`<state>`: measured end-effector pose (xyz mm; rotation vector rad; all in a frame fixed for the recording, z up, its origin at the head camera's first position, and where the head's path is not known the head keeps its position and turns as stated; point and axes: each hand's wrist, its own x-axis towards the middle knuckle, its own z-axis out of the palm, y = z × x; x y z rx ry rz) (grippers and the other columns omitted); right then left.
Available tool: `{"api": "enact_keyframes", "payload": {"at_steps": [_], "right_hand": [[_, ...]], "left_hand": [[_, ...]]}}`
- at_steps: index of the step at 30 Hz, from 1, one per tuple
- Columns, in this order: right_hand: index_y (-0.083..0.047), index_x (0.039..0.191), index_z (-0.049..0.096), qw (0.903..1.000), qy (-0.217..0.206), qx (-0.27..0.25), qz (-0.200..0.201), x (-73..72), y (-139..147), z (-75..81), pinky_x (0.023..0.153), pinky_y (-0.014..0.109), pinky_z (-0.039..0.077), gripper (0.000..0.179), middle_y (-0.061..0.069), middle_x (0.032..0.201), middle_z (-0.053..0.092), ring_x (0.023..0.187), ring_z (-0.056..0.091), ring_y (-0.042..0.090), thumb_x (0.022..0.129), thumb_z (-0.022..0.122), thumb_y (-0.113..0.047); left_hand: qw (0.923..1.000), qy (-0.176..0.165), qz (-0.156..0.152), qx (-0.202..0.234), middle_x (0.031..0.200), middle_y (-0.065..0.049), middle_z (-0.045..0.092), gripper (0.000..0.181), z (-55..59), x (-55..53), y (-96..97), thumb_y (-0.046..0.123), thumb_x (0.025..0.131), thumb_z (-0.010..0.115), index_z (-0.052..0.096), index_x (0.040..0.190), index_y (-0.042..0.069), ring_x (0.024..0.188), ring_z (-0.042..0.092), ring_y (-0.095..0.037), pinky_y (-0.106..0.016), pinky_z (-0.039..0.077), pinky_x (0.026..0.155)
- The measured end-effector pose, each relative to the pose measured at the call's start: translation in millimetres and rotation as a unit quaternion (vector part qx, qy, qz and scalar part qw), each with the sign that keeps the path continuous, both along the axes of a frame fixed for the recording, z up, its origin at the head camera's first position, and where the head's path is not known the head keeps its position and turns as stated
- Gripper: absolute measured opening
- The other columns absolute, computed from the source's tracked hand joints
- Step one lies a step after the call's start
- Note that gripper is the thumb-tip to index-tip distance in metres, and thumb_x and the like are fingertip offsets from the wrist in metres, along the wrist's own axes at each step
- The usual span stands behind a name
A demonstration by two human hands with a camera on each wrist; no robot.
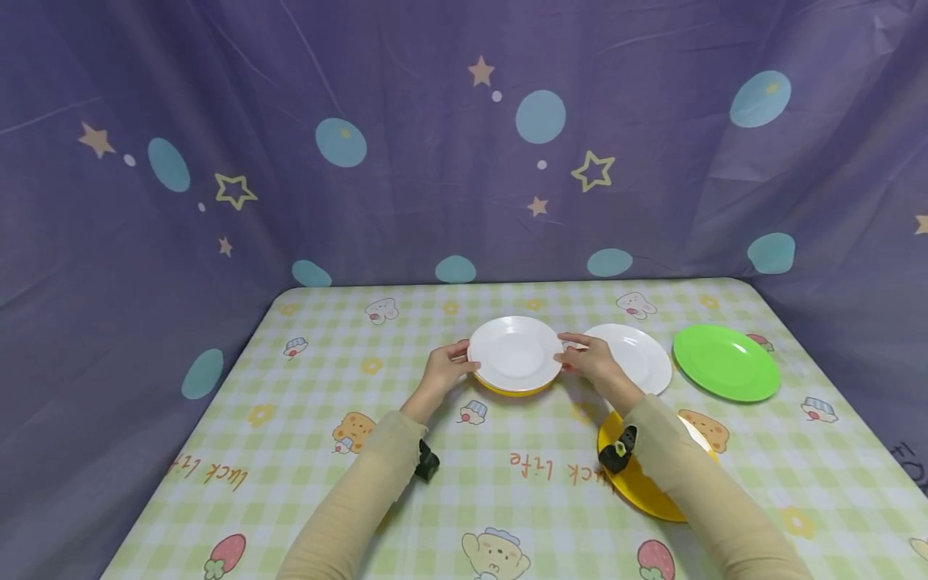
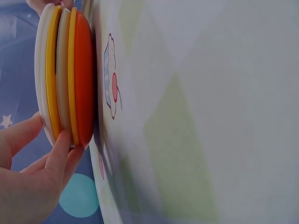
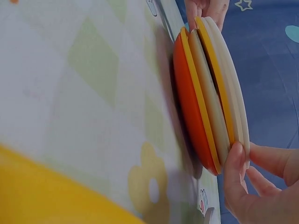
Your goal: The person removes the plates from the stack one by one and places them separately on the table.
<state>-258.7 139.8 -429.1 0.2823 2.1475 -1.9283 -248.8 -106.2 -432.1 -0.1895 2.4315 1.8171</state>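
Observation:
A small stack of plates sits at mid-table, topped by a white plate [image 1: 516, 353] facing up. From the side, the left wrist view shows white rims [image 2: 41, 79] over a yellow rim [image 2: 52, 88], then a whitish plate [image 2: 63, 93] and a yellow-and-orange plate [image 2: 85, 79] lowest, close over the cloth. My left hand [image 1: 444, 372] grips the left edge, thumb and fingers at the rims. Opposite it, my right hand [image 1: 590, 361] pinches the right edge; in the right wrist view its thumb and fingers are on the upper white and yellow rims.
Right of the stack lies another white plate [image 1: 641, 362], partly behind my right hand. A green plate [image 1: 725, 362] is farther right. Under my right forearm, a yellow plate [image 1: 648, 495] bears something white [image 1: 699, 433], mostly hidden. A checked cloth [image 1: 290, 515] covers the table; a purple curtain [image 1: 435, 209] hangs behind.

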Motion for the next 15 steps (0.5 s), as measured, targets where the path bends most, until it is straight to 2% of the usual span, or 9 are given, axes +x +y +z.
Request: {"api": "enact_keyframes", "payload": {"at_steps": [7,15], "right_hand": [[0.004,0.133,0.041,0.9991,-0.011,-0.04,-0.005,5.1,0.4,7.1,0.064,0.021,0.056,0.054,0.004,0.086,0.045,0.054,0.055,0.004,0.082,0.058,0.007],[0.008,0.136,0.035,0.9959,0.006,-0.09,0.002,7.4,4.7,9.9,0.062,0.022,0.057,0.054,0.002,0.078,0.058,0.055,0.059,0.007,0.085,0.052,0.01]], "left_hand": [[1.0,0.001,0.0,0.002,0.125,-0.021,0.054,0.047,-0.3,-0.2,0.0,-0.002,0.08,0.065,0.051,0.125,-0.005,0.113,0.055,-0.03,-0.031,0.049,0.093],[1.0,-0.001,0.006,0.004,0.127,-0.02,0.052,0.049,1.1,0.2,0.3,-0.005,0.078,0.065,0.051,0.125,-0.004,0.113,0.055,-0.03,-0.031,0.049,0.093]]}}
